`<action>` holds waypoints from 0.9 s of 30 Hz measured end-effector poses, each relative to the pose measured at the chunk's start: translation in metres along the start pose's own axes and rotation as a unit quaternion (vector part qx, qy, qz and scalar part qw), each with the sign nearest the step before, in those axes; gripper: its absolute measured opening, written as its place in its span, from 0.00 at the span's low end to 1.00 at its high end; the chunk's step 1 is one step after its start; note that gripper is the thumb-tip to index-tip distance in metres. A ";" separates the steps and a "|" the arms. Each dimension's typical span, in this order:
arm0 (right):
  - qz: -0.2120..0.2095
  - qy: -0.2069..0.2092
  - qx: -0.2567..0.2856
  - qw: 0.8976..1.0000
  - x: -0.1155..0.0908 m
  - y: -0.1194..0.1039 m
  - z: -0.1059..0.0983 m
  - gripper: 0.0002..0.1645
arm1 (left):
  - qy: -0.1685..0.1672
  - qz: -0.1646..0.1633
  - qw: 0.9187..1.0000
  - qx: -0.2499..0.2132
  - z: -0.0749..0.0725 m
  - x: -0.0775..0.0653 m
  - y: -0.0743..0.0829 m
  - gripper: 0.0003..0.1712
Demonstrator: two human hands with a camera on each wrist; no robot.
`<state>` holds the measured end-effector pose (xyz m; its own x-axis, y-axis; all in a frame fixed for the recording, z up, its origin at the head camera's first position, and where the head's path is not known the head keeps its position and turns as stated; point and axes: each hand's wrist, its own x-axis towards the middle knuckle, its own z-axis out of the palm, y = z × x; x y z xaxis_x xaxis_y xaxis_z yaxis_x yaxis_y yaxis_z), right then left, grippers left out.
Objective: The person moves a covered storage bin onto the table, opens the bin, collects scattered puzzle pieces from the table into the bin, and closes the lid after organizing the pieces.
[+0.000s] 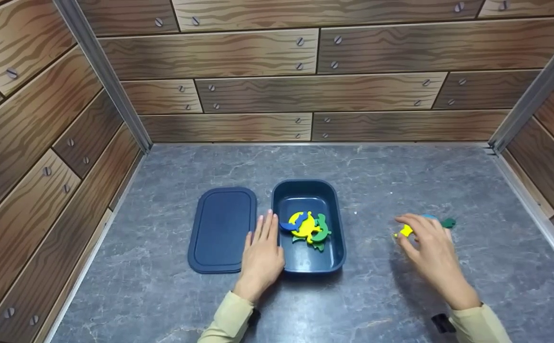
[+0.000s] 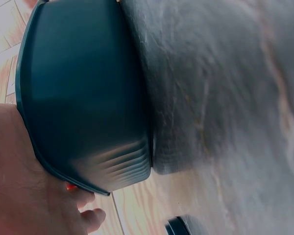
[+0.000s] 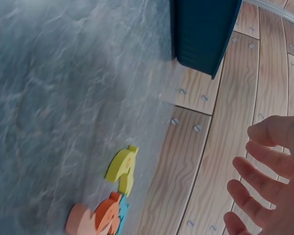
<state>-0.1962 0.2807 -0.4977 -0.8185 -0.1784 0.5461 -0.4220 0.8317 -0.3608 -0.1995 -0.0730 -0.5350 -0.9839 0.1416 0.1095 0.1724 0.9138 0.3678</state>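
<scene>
My left hand (image 1: 263, 255) lies along the left rim of a dark blue plastic box (image 1: 342, 233), fingers straight and pointing away from me. In the left wrist view it is against the top edge of the box's wall (image 2: 83, 93). Inside the box is a small pile of animal-shaped pieces: a yellow one (image 1: 300, 232), a blue one (image 1: 287, 226) and green ones (image 1: 324, 231). To the right, my right hand (image 1: 431, 245) hovers with fingers loosely bent and nothing between them. Below it on the table are a yellow piece (image 3: 120, 166), an orange piece (image 3: 105, 215) and a light blue piece (image 3: 123, 213).
The box's flat dark blue lid (image 1: 223, 231) lies on the table left of the box. A dark green piece (image 1: 448, 223) shows just beyond my right hand. Wood-patterned walls (image 1: 257, 95) enclose the grey marbled tabletop (image 1: 381, 176) at the back and sides.
</scene>
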 end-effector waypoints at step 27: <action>0.012 -0.161 -0.069 0.984 -0.006 0.037 0.012 0.24 | -0.014 -0.007 1.000 -0.006 -0.001 0.000 0.001 0.38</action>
<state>-0.2114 0.3063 -0.5237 -0.9181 -0.2973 0.2622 -0.3625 0.8972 -0.2522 -0.1990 -0.0728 -0.5338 -0.9872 0.1395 0.0779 0.1588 0.9109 0.3809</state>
